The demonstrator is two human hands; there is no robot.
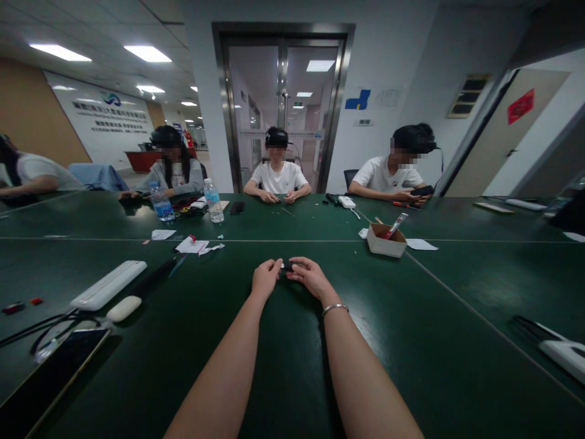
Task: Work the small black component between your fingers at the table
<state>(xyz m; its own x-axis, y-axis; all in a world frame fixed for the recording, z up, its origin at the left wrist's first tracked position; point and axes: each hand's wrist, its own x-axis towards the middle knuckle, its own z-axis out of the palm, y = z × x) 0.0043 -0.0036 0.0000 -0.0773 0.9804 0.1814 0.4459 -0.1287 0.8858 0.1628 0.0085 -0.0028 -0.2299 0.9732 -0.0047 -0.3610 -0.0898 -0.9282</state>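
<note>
A small black object (287, 266) with a light, metallic-looking left end is between my hands, just above the green table (292, 341). My left hand (267, 277) pinches its light end between thumb and fingertips. From the other side, my right hand (309, 277) has thumb and fingers closed on its black part. A metal bangle (336, 308) is round my right wrist. The object is too small to name.
At the left lie a phone (55, 378), a white power bank (109, 285) and cables. Ahead are paper scraps (192, 245), two bottles (213, 201) and a small box (386, 242) holding tools. Several people sit across the table. A white device (564, 356) lies far right.
</note>
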